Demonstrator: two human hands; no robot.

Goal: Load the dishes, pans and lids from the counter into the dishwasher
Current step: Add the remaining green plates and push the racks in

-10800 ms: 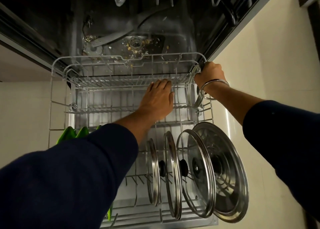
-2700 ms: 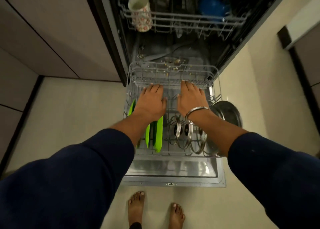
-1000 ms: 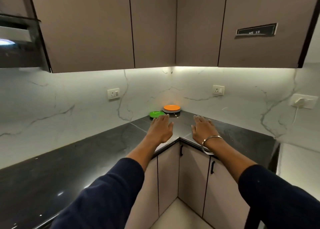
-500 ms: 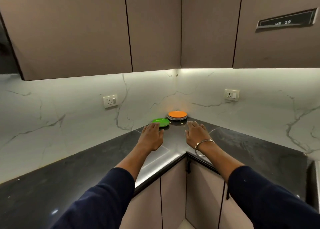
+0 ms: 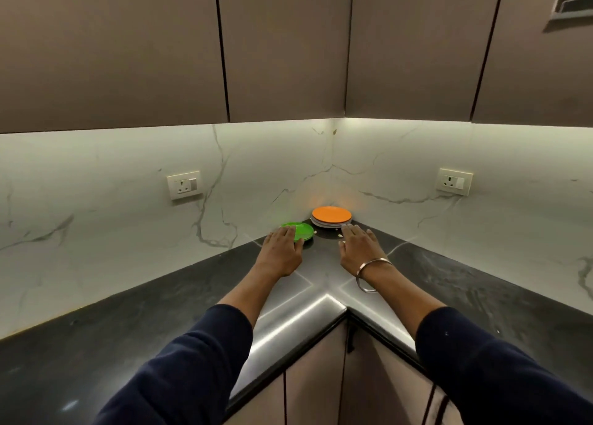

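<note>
Partly, left hand fingertips hide the green plate.

Both hands flat, L hand at green plate, R hand near orange plate stack.

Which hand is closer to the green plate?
Left. The left hand has its fingertips at the green plate's near edge, while the right hand is off to its right, reaching toward the orange-topped stack.
</note>
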